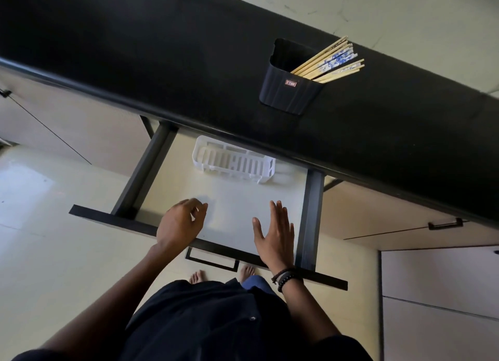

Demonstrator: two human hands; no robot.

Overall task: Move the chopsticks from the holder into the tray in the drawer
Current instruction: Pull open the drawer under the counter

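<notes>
The black worktop (162, 50) runs across the view, and under its edge the drawer (145, 171) stands pulled out, so the opening step looks done and the transfer not yet begun. The dark holder (289, 90) sits on the worktop with all the chopsticks (332, 59) fanned out of it. The white tray (233, 162) lies empty at the drawer's back. Above the drawer's front, the left hand (181, 223) hangs loosely curled and the right hand (275, 234) is flat with straight fingers; both hold nothing. The next move probably calls for reaching up to gather chopsticks.
</notes>
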